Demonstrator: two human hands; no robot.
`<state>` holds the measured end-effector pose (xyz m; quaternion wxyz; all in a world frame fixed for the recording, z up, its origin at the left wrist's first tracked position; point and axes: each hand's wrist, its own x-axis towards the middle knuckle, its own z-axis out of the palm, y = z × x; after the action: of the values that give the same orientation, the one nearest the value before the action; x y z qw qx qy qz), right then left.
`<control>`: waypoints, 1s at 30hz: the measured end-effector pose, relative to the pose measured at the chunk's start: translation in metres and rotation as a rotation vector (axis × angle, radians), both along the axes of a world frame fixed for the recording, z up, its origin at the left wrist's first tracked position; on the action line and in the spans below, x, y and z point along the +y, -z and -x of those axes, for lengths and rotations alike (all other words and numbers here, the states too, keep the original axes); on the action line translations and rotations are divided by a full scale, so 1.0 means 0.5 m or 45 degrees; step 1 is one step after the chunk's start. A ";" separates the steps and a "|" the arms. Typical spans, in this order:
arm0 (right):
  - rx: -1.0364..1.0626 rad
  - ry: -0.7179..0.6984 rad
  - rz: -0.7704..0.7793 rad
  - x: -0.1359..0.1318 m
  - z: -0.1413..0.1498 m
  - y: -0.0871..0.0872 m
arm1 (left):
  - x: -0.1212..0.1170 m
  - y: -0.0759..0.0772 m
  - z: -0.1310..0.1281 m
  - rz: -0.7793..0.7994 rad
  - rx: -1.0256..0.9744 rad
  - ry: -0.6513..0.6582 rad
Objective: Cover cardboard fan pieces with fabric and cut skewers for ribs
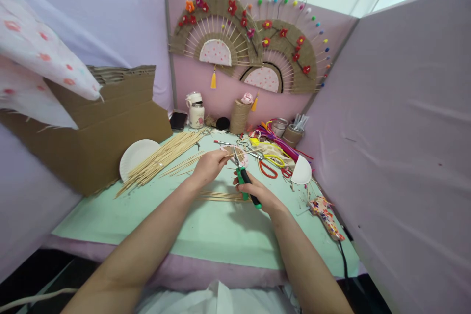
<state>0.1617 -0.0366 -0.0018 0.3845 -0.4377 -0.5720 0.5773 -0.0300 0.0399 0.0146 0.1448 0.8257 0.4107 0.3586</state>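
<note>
Over the middle of the table, my left hand (pixel 211 166) pinches a thin bamboo stick (pixel 250 152) that runs out to the right. My right hand (pixel 255 191) is wrapped round pliers (pixel 244 179) with green and black handles. Their metal jaws are at the stick, just right of my left fingertips; whether they have closed on it is too small to tell. Behind the jaws lies a piece with a pink-dotted edge (pixel 243 157), partly hidden. Several loose sticks (pixel 217 196) lie side by side on the table below my hands.
Left are a large bundle of sticks (pixel 167 157), a paper plate (pixel 134 154) and tall cardboard (pixel 110 142). Right are red-handled scissors (pixel 268 169), a half plate (pixel 301 170) and a patterned, corded tool (pixel 327 216). Behind stand a white bottle (pixel 196 114) and a twine-wrapped cylinder (pixel 240 117).
</note>
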 end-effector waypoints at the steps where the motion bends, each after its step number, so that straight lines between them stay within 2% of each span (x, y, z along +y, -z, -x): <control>1: -0.002 0.002 0.011 0.000 0.000 0.000 | -0.001 -0.001 0.000 0.001 0.008 -0.007; 18: 0.052 0.004 0.078 -0.005 0.008 0.001 | -0.016 -0.018 -0.005 0.062 0.077 -0.067; 30: 0.087 0.041 0.181 -0.008 0.025 0.014 | -0.016 -0.020 -0.008 0.089 0.232 -0.105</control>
<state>0.1493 -0.0408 -0.0086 0.3808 -0.4531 -0.5090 0.6249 -0.0261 0.0318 0.0245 0.1207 0.8318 0.4680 0.2730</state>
